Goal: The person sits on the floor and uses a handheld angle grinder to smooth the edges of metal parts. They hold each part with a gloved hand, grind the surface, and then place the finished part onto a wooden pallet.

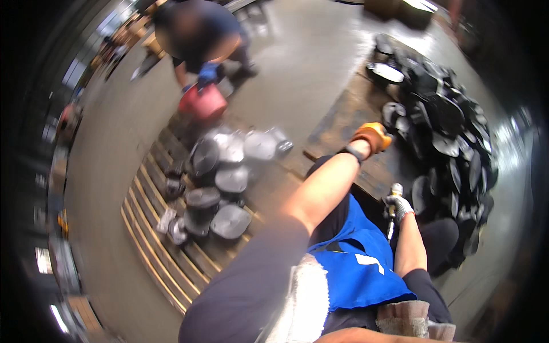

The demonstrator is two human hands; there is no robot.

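Note:
My left hand (374, 137), in an orange and brown glove, reaches out over the wooden platform (334, 123). Its fingers look curled in; anything inside them is hidden. Just beyond it are a small round grey metal part (394, 114) and a large heap of dark, disc-like metal parts (440, 117). Closer to my body, my right hand (400, 204) wears a whitish knit glove and is closed round a slim hand-held tool (391, 220) with a pale top and a metallic lower end. The exact kind of tool is too blurred to tell.
On the left, a slatted wooden pallet (150, 226) bears several grey metal parts (231, 222). Behind it a co-worker (200, 34) in blue gloves bends over a red bucket (205, 103). Boxes (400, 11) stand at the far right.

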